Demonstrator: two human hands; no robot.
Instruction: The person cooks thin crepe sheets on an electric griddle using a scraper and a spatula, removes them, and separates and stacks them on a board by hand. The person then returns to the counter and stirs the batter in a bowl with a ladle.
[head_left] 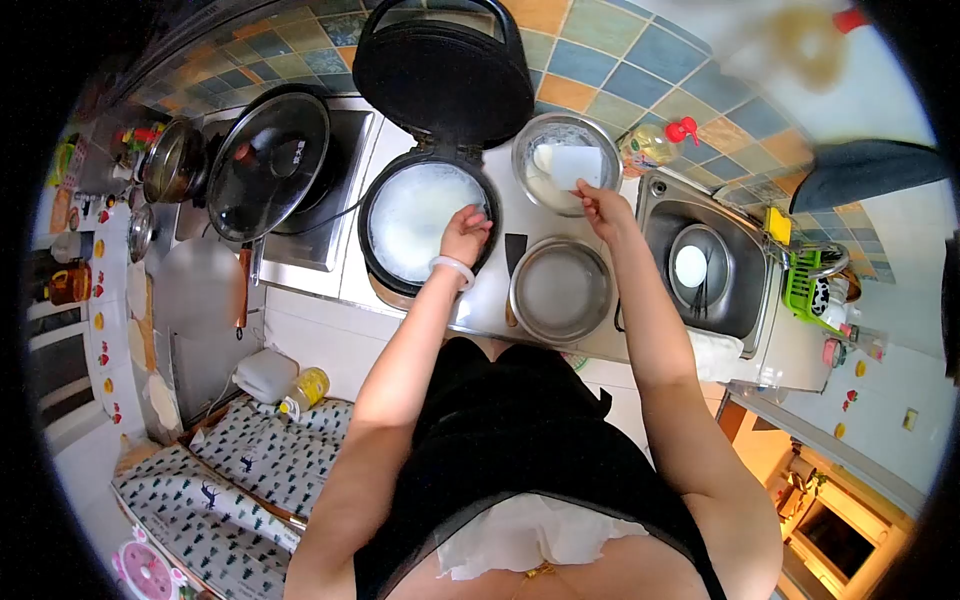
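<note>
My left hand, with a pale bangle at the wrist, is over the right side of an open electric griddle. Its fingers are loosely bent and apart, with nothing visible in them. A thin white sheet of batter covers the round plate below; whether my fingers touch it I cannot tell. My right hand is closed on the edge of a white flat scraper. That scraper is inside a metal bowl holding some pale batter.
An empty-looking steel basin and a dark spatula are near the counter edge. The griddle's raised lid leans back. Left is a lidded pan on the stove; right, a sink with a bowl and whisk, beside a red-capped bottle.
</note>
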